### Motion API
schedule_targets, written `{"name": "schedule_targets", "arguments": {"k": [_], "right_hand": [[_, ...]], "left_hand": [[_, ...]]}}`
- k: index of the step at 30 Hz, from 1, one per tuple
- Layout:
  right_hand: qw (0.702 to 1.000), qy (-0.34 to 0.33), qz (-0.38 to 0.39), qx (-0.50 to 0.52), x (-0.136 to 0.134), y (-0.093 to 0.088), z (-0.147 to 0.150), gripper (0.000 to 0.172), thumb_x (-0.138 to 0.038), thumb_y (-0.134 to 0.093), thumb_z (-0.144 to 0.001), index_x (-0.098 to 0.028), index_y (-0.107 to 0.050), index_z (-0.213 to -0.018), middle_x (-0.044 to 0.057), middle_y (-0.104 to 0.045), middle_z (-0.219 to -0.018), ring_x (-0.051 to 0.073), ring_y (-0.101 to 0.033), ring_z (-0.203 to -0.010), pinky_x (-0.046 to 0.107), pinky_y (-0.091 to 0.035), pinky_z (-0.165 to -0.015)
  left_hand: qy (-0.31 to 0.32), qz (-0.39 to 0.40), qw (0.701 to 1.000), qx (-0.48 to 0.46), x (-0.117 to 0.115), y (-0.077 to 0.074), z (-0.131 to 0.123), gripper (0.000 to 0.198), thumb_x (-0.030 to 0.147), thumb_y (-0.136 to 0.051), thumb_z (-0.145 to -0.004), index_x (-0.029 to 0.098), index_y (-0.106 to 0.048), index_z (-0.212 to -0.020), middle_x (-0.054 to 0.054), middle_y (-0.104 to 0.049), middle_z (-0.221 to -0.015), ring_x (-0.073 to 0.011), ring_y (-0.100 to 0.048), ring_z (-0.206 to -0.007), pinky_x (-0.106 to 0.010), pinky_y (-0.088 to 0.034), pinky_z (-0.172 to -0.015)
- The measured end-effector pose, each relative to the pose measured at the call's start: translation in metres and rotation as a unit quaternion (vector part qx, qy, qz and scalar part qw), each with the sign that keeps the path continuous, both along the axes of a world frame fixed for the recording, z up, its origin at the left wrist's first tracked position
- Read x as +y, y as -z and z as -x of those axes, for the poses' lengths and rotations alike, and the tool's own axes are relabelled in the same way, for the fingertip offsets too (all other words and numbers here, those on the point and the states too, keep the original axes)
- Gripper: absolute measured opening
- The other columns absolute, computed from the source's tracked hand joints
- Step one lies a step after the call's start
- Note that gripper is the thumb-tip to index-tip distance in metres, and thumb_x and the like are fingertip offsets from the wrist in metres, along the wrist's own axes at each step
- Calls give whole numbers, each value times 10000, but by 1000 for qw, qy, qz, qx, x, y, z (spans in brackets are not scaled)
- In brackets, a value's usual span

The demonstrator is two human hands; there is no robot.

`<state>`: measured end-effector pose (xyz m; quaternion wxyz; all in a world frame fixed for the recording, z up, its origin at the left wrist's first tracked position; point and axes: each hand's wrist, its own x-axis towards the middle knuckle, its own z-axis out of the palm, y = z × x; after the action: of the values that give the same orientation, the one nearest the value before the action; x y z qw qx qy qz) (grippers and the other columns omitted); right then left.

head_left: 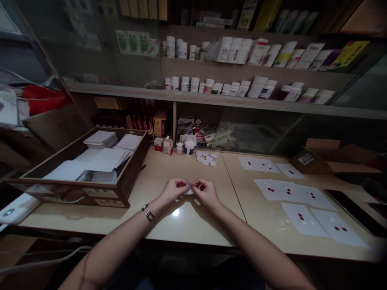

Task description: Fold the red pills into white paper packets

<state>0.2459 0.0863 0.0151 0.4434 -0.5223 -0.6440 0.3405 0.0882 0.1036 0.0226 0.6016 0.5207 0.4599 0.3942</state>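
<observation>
Both hands meet over the middle of the table, pinching a small white folded paper packet (pixel 189 191). My left hand (pixel 173 190) grips its left side with thumb and forefinger. On the other side, my right hand (pixel 207 193) is closed on the packet's upper right. What the packet contains is hidden. Just beyond the hands lies a loose group of white folded packets (pixel 207 158). To the right, several white paper sheets (pixel 270 194) lie flat, bearing small dark red and white pills (pixel 303 217).
A wooden drawer (pixel 127 193) of white paper sheets stands left. Small boxes (pixel 168 146) and a white jar (pixel 189 148) line the table's back. A black phone (pixel 355 211) and an open cardboard box (pixel 313 159) sit right. Shelves (pixel 205 96) of medicine bottles rise behind.
</observation>
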Motion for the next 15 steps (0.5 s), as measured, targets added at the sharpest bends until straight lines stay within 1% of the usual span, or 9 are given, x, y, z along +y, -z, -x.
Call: {"name": "schedule_targets", "arguments": {"k": [2,4,7,10,12,15], "right_hand": [[998,5,-46,-41,-3,-3,-2,132,-258,-585,-780,-172,-667,-723,33,-655,-667,150,-569,-585,235,-409,-540],[991,-3,-103,-85,-5,-6,-4,131,-191,-557,-784,-186,-686,-763,40,-669,-716,161,-589,-646,249,-428,-594],[972,-35,-190,-131,-7,-8,-8,226,-107,-522,-770,-207,-707,-853,51,-687,-798,172,-610,-729,269,-450,-664],[948,-74,-259,-172,-4,-7,-13,256,-94,-524,-761,-213,-711,-888,59,-693,-828,176,-612,-739,275,-461,-662],[934,-95,-283,-197,-1,-6,-16,248,-101,-532,-763,-214,-710,-893,62,-695,-834,177,-612,-743,278,-467,-669],[924,-117,-288,-221,0,-6,-19,253,-111,-525,-777,-209,-706,-924,72,-696,-851,180,-614,-757,283,-472,-682]], "left_hand": [[24,30,999,-14,0,0,1,291,356,-750,-585,109,-641,-693,-18,-605,-589,-90,-516,-474,-198,-376,-467],[32,51,997,-40,1,1,2,285,339,-753,-587,97,-653,-698,-38,-625,-611,-83,-522,-463,-197,-376,-470],[27,82,993,-86,2,2,3,258,297,-762,-584,94,-652,-699,-33,-620,-594,-71,-519,-444,-186,-380,-462],[33,123,985,-115,4,3,6,231,254,-776,-563,97,-651,-678,-29,-622,-605,-74,-542,-471,-183,-424,-482],[37,145,980,-128,6,2,9,219,234,-782,-546,98,-651,-657,-29,-625,-617,-86,-565,-512,-181,-445,-497],[51,163,975,-142,7,-1,12,224,240,-786,-543,98,-653,-654,-30,-626,-620,-93,-579,-545,-178,-452,-506]]}}
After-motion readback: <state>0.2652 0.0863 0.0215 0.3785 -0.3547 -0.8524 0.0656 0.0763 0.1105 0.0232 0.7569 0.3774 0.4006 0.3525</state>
